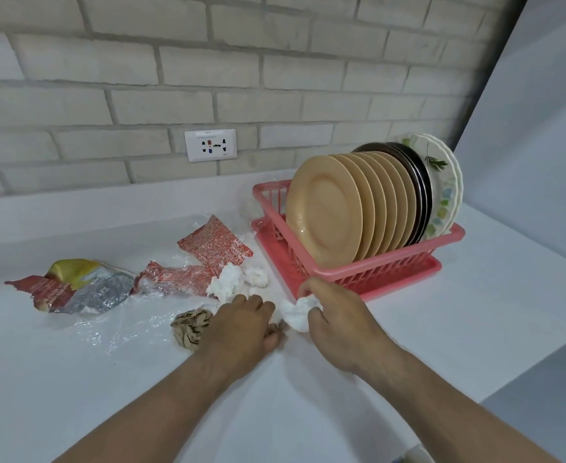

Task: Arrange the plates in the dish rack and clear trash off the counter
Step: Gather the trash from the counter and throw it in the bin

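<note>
- Presently, a white tissue (296,314) is gripped between the curled fingers and thumb of the right hand (336,325), just beside the front corner of the pink dish rack (371,277). A small brown scrap (280,327) is pinched under the curled fingers of the left hand (238,324).
- The rack could be knocked or dragged if the right hand is lifted carelessly, since its fingers are nearly against the rim; the upright plates could then be jolted.
- The brown scrap could be dropped, as only a little of it appears to be held.
- Light litter could be scattered by a hasty sweep across the counter (475,295). Clear plastic film (131,324), a brown paper ball (189,330), a tissue wad (228,282), red wrappers (214,245) and a yellow-and-silver packet (77,284) lie loose to the left.
- The rack is filled with plates set on edge: tan plates (325,212) in front, dark plates (421,195) behind them, and patterned white plates (448,188) at the back.
- No bin is seen.
</note>
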Motion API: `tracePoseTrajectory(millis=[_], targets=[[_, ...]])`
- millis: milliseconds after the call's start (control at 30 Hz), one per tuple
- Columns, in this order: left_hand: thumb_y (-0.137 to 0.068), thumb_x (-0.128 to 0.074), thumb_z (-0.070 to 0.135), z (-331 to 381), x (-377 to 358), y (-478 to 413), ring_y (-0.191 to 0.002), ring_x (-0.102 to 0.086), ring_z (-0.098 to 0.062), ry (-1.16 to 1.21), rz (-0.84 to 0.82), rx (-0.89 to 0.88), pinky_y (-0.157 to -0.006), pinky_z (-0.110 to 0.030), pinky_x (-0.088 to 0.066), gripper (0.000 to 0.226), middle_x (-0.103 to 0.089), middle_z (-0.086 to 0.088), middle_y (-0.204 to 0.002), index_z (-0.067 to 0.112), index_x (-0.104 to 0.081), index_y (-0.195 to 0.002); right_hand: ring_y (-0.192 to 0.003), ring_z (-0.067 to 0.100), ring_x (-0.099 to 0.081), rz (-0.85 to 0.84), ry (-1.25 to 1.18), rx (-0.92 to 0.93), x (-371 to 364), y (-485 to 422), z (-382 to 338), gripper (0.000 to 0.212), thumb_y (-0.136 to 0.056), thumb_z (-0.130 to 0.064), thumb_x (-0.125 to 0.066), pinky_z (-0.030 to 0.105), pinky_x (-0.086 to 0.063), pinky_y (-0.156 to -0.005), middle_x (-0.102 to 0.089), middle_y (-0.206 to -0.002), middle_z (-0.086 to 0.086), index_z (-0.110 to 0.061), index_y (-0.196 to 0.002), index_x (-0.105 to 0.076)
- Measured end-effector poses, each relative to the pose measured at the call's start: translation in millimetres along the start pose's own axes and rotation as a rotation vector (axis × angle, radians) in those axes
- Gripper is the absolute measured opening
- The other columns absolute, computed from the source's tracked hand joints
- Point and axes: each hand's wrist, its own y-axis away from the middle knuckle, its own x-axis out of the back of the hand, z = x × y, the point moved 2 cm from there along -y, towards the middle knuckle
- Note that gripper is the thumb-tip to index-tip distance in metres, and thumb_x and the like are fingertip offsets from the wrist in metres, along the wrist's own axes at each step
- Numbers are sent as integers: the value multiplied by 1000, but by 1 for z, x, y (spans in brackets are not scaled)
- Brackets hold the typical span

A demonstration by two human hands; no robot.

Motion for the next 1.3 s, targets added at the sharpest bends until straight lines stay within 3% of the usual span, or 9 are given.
tracePoseTrajectory(millis=[100, 200, 367, 533, 667, 767, 933, 1133, 1300], targets=[[-86, -59, 52, 12, -5, 3, -87, -55, -23, -124, -50, -27, -72, -37, -42, 33, -60, 1, -90, 21, -63, -99, -90, 13, -49, -25, 12, -28, -2, 5, 13, 4, -90, -28, -47, 28, -41, -76, -53, -95, -8, -26, -88, -51], [-76, -73, 35, 13, -18, 7, -59, -53, -19, -204, 64, -161, -55, -34, -43, 15, -55, 5, -60, 22, -67, -73, -75, 9, -46, -2, 27, -80, -6, 4, 20, 29, -87, -48, -59, 27, -39, -64, -52, -82, -10, -25, -76, -46], [-87, -59, 27, 5, -6, 15, -53, -50, -20, -67, 204, -196, -47, -30, -42, 25, -50, 1, -58, 17, -59, -65, -69, 12, -47, 21, 7, -95, -17, -8, 22, 16, -96, -29, -54, 28, -42, -60, -55, -84, -4, -17, -86, -49], [-81, -55, 9, -30, 14, 26, -70, -65, -31, 118, 109, 108, -57, -39, -53, 34, -59, -4, -99, 17, -58, -114, -98, 22, -60, -123, 17, -41, -42, -32, 13, 40, -98, -7, -45, 34, -52, -79, -57, -116, 6, -26, -133, -49], [-77, -59, -5, -46, 23, 31, -86, -65, -26, 295, 209, 193, -73, -39, -54, 60, -65, -3, -108, 31, -45, -123, -104, 36, -58, -170, 167, -50, -72, -61, -1, 38, -100, -33, -47, 38, -50, -81, -60, -117, 18, -16, -134, -46], [-91, -56, 27, -48, 30, 33, -68, -59, -15, 336, 354, 197, -64, -30, -49, 4, -60, 5, -84, 27, -53, -90, -103, 37, -59, -192, 270, -119, -88, -72, -4, 31, -101, -31, -47, 37, -46, -74, -60, -114, 17, -12, -125, -47], [-85, -58, 47, -52, 38, 38, -51, -39, -3, 309, 418, 246, -50, -13, -26, 41, -36, 11, -60, 29, -32, -59, -105, 34, -60, -127, 297, -126, -92, -71, 1, 24, -99, -21, -48, 35, -44, -74, -60, -113, 15, -8, -119, -51], [-85, -67, 38, -50, 33, 37, -53, -48, -15, 444, 343, 405, -49, -22, -32, 36, -50, 2, -53, 12, -49, -67, -86, 29, -52, -158, 267, -87, -72, -44, 10, 13, -98, -23, -41, 33, -41, -72, -52, -99, 12, -11, -95, -47], [-93, -58, 34, -35, 29, 33, -52, -58, -10, 549, 265, 405, -50, -21, -45, 2, -59, 3, -57, 34, -56, -92, -92, 26, -53, -245, 272, -152, -55, -20, 16, 22, -99, -29, -42, 33, -46, -78, -41, -119, 7, -12, -93, -54]])
